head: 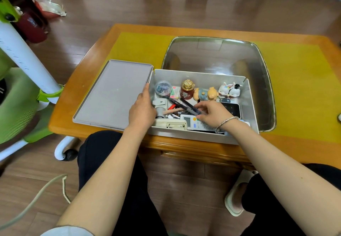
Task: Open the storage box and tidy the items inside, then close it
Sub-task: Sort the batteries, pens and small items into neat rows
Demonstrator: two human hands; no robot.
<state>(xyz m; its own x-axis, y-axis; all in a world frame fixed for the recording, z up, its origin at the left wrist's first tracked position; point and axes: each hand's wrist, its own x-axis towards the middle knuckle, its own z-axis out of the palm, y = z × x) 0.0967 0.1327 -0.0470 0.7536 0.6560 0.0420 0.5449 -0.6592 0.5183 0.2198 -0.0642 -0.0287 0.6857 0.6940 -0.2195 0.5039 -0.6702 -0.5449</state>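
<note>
The white storage box stands open on the table's near edge, and its grey lid lies flat to its left. Along the far wall inside stand a round clear tub of clips, a red jar with a gold top, a pig figurine and a white cat figurine. A white remote and a cream device lie along the near wall. My left hand rests on the box's left wall, fingers straight. My right hand pinches a dark pen-like stick over the middle.
A large metal tray lies behind the box on the yellow table mat. A green and white chair stands at the left. My knees are under the table's near edge, and a cable runs across the floor.
</note>
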